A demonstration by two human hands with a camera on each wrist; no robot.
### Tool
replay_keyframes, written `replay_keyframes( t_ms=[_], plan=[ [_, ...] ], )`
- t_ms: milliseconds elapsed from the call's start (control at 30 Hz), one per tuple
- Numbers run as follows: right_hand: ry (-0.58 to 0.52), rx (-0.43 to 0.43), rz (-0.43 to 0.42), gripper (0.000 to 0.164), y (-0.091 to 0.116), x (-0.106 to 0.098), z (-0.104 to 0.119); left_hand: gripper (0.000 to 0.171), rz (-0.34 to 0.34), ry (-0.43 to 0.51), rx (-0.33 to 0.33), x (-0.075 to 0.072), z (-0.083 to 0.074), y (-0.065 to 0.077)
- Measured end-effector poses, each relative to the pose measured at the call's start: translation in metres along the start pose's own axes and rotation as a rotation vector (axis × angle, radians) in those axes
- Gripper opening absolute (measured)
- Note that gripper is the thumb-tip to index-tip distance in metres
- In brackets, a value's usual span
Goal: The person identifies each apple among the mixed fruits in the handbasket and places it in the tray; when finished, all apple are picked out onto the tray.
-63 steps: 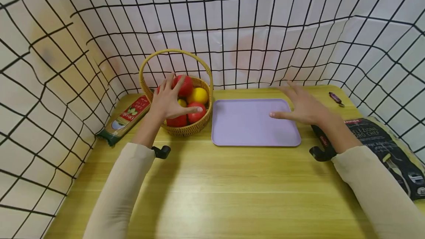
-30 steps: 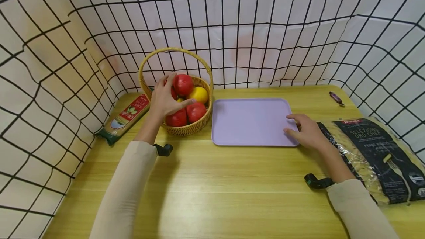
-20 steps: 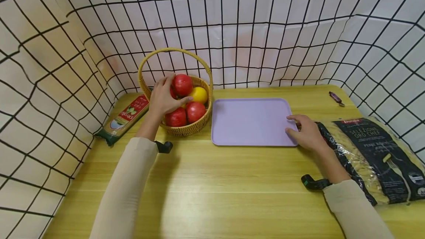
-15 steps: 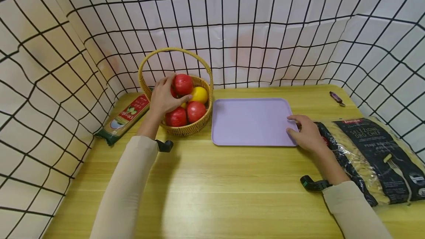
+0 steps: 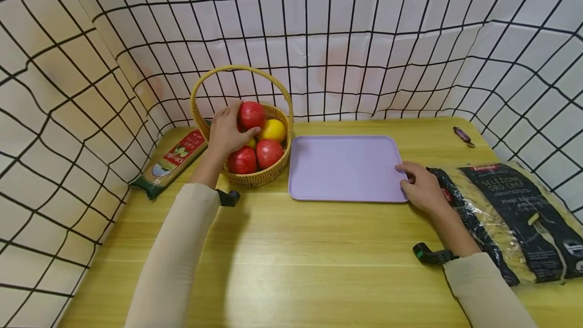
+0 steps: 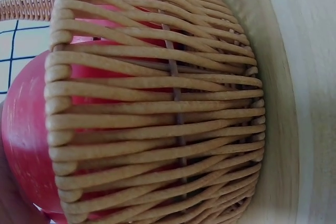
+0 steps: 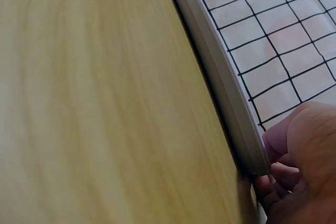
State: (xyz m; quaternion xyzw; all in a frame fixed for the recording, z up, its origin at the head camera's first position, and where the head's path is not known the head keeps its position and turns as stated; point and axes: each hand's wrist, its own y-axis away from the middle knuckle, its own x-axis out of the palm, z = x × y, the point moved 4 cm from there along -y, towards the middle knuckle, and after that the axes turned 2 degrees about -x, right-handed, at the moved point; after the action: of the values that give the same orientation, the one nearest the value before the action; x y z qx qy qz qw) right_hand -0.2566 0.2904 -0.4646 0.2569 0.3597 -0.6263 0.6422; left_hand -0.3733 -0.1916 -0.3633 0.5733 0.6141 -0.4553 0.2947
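Observation:
A wicker basket point(image 5: 260, 178) with a tall handle holds red apples point(image 5: 269, 154) and yellow fruit point(image 5: 272, 131). My left hand point(image 5: 225, 130) reaches in under the handle, its thumb and fingers curved round a red apple point(image 5: 252, 115) on top of the pile. In the left wrist view the basket's woven side point(image 6: 157, 114) fills most of the picture, and only a dark bit of hand shows at lower left. My right hand point(image 5: 423, 186) pinches the right edge of a lilac tray point(image 5: 346, 168). From the right wrist, fingers point(image 7: 275, 140) show at the tray's corner point(image 7: 254, 163).
Left of the basket lies a red and green packet point(image 5: 175, 161). A large black pasta bag point(image 5: 519, 221) sits at right, by my right forearm. A small purple wrapped sweet point(image 5: 463, 136) lies at back right. Grid-patterned cloth point(image 5: 337, 39) encloses the wooden table point(image 5: 319, 257).
My left hand has lowered into the basket and its thumb has drawn in towards the top apple. My right hand has come down to the tray's right edge; the tray has shifted slightly.

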Motion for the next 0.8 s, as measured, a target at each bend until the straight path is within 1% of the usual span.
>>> replay_keyframes(
  t_ms=[200,433,633,733,800],
  plan=[
    [-0.024,0.015,-0.006,0.048,0.001,0.003,-0.003,0.087,0.004,0.002,0.010,0.001,-0.002,-0.003],
    [-0.034,0.020,-0.065,0.049,-0.002,0.006,0.001,0.091,-0.005,-0.029,-0.013,-0.001,-0.002,-0.001],
    [-0.036,0.020,-0.099,0.048,-0.002,0.005,0.006,0.088,-0.066,-0.027,-0.001,-0.005,-0.002,0.002],
    [-0.031,0.031,-0.106,0.047,-0.002,0.004,0.007,0.088,-0.107,0.024,0.014,-0.008,0.000,0.005],
    [-0.030,0.031,-0.105,0.047,-0.002,0.004,0.006,0.087,-0.141,0.076,0.023,-0.010,0.001,0.007]
  ],
)
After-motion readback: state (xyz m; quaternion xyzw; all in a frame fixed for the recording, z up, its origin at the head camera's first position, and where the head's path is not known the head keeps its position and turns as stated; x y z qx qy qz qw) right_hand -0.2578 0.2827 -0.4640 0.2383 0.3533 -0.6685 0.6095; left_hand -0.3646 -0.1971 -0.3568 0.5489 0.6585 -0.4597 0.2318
